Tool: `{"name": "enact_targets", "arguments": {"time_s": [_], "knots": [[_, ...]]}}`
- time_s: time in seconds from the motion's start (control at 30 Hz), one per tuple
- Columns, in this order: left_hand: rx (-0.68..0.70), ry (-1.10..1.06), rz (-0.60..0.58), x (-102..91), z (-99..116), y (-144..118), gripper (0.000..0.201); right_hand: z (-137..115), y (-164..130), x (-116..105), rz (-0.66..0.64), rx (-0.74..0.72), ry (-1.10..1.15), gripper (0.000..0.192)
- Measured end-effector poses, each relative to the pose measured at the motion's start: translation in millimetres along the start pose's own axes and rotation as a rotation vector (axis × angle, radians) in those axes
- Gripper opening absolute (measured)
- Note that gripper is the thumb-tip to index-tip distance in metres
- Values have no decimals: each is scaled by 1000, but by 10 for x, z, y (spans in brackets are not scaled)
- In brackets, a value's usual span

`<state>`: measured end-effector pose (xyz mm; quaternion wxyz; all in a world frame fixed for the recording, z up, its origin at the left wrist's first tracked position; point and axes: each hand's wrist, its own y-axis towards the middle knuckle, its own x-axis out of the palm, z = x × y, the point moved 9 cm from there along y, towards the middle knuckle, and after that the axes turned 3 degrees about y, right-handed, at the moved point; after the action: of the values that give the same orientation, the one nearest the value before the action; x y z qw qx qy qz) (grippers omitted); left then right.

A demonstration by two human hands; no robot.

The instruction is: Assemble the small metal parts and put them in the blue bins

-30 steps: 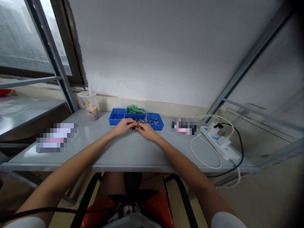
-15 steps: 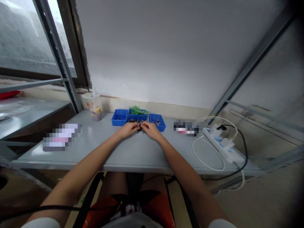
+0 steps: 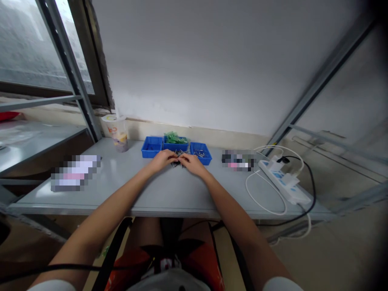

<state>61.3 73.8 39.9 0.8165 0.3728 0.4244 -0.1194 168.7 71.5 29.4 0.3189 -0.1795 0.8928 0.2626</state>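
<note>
My left hand (image 3: 163, 159) and my right hand (image 3: 192, 163) meet over a pile of small thin metal pieces (image 3: 182, 152) that look like screws or nails. The fingers of both hands are bent and pinched together, fingertips nearly touching. What lies between them is too small to make out. Just behind the pile stand three blue trays. The right tray (image 3: 207, 161) holds similar shiny metal pieces. In the middle tray (image 3: 175, 148) are green plastic-looking bits (image 3: 175, 138). The left tray (image 3: 148, 154) stands beside my left hand.
On the grey table (image 3: 176, 194) a lidded drink cup (image 3: 119, 135) stands at the back left. A blurred-out phone-like object (image 3: 75, 173) lies at left, another pixelated object (image 3: 238, 160) at right. A white power strip (image 3: 285, 184) with plugs and cables lies at the right edge.
My hands stay at the pile, with the left fingers shifted slightly across it towards the right hand. The whole view has tilted a little.
</note>
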Motion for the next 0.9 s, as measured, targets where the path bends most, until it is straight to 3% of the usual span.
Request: {"name": "enact_targets", "arguments": {"time_s": [0.17,0.4,0.6,0.73,0.9], "knots": [[3,-3,-16,2,-4,9,19,29,13,-3,4,9,-14,26],[-34,-34,-12,-130,-182,-2,25,73,10,-144,73,44,-30,26],[-95,-108,67,-220,-149,-3,27,49,-4,-49,-17,43,21,20],[-132,-223,81,-197,-110,-3,31,-1,-14,62,-83,3,-2,19],[-105,-327,28,-86,-67,-3,30,-17,3,59,-9,-22,-14,22]]}}
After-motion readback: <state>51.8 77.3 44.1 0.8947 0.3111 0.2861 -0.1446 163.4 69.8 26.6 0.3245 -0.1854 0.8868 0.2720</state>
